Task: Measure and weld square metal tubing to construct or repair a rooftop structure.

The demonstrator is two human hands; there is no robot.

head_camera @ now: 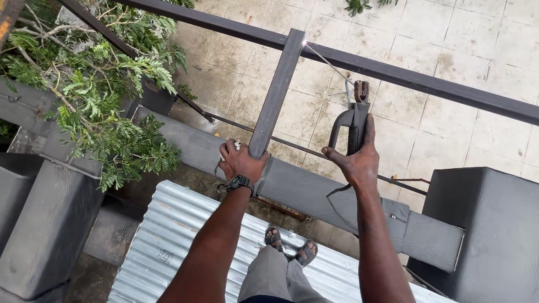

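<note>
Left hand (240, 163): grip closed around lower end of steel bar (276, 92) (upright, meeting long rail (393, 70)).
Right hand (359, 160): grip wrapped on electrode holder (355, 120), rod tip at the joint.

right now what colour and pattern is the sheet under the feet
Silvery grey corrugated metal sheet, ribbed in parallel ridges, seen best in the head view.

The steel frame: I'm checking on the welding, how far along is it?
Looks done: the upright bar already stands against the top rail. In hand: the right hand holds the electrode holder, its rod touching that joint, where a bright spot shows; the left hand grips the bar's foot. Whether the foot is welded cannot be told.
</note>
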